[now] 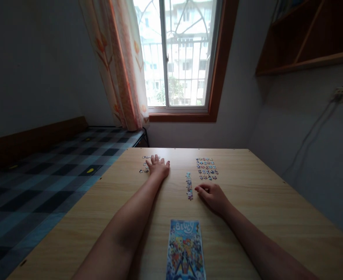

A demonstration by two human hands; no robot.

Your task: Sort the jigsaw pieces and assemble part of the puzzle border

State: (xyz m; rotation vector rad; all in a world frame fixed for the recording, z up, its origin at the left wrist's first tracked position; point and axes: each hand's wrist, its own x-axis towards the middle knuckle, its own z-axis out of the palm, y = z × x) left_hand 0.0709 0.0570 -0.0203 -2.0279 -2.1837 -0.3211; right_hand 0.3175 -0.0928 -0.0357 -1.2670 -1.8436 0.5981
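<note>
My left hand (157, 168) is stretched out, fingers spread, over a group of loose jigsaw pieces (143, 170) at the far left of the table; it hides part of them. My right hand (211, 195) rests on the table with its fingers curled and thumb and forefinger close together. Whether anything is in that pinch is too small to make out. Just left of it lies a narrow strip of jigsaw pieces (189, 186). Beyond it, more pieces (206, 168) lie in several neat rows. A colourful picture sheet marked "Bluey" (185, 249) lies nearest me.
The wooden table (235, 171) stands before a window (185, 58) with a flowered curtain (121, 66). A bed with a checked cover (57, 179) runs along the left. A shelf (308, 62) and a wall socket with a cable (342, 94) are at the right.
</note>
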